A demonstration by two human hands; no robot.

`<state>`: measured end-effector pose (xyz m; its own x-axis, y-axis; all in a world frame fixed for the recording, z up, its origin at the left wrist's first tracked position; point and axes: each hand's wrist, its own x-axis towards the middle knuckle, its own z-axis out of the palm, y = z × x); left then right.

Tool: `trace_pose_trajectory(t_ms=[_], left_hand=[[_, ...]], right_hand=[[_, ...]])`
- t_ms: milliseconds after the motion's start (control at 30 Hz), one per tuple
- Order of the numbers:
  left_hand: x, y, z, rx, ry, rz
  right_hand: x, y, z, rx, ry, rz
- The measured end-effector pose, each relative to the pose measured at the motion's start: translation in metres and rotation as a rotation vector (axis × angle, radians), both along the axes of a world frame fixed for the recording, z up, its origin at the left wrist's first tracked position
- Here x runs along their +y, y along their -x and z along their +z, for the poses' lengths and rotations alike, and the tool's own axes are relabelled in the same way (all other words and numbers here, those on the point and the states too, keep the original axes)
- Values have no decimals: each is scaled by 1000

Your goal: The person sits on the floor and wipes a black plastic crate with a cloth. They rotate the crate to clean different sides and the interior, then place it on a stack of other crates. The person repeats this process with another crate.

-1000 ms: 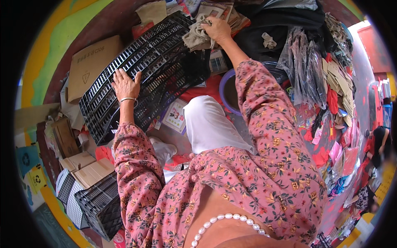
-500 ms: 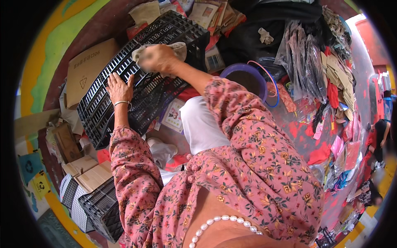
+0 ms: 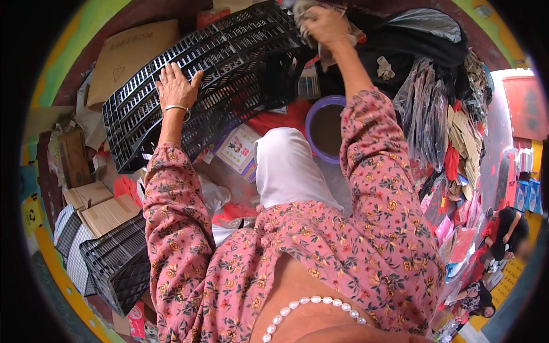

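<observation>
Black plastic crate is tipped up amid the clutter; left hand lies flat and open on it, right hand clenches a grey rag at its top edge.

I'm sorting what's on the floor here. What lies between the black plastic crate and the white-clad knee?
In the head view, a small printed card lies flat on the floor between the black plastic crate and the white-clad knee, just below the crate's lower edge.
</observation>
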<state>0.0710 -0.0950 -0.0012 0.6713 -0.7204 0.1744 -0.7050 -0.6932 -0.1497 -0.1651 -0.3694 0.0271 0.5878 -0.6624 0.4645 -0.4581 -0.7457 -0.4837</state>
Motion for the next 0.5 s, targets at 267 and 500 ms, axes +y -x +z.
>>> trace_pose_trajectory(t_ms=[267,500], left_hand=[[-1,1,-4,-16,-26,12],[-3,12,-3,-9,-26,8]], right_hand=[[27,-7,-36,11,23,-128],[46,-13,-18,457,289,61]])
